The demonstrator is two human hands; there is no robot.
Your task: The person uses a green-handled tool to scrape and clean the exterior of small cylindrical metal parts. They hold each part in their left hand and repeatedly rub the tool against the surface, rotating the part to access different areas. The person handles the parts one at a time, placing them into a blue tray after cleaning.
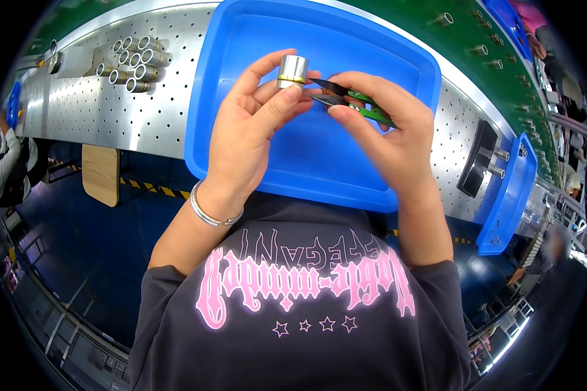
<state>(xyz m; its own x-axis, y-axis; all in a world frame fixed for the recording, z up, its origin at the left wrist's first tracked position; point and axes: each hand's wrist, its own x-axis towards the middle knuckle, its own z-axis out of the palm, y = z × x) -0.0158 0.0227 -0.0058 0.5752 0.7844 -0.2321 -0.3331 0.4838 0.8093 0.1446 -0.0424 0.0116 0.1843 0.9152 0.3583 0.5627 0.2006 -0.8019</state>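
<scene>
My left hand (251,114) is closed on a short silver metal cylinder (293,68), held upright between thumb and fingers. A thin yellow ring runs round its lower part. My right hand (388,114) grips a pair of thread snips (368,109) with green handles and dark pointed blades. The blades are parted, their tips pointing left at the yellow ring; whether they touch it I cannot tell. Both hands are above a large blue plastic tray (319,179), whose floor shows beneath them.
Several metal cylinders (137,62) stand grouped on the perforated metal bench (169,98) at left. To the right lie a black holder (478,159) with two small cylinders beside it and a smaller blue tray (507,202). A green conveyor (424,23) carrying small parts runs behind. A wooden stool (100,174) stands below left.
</scene>
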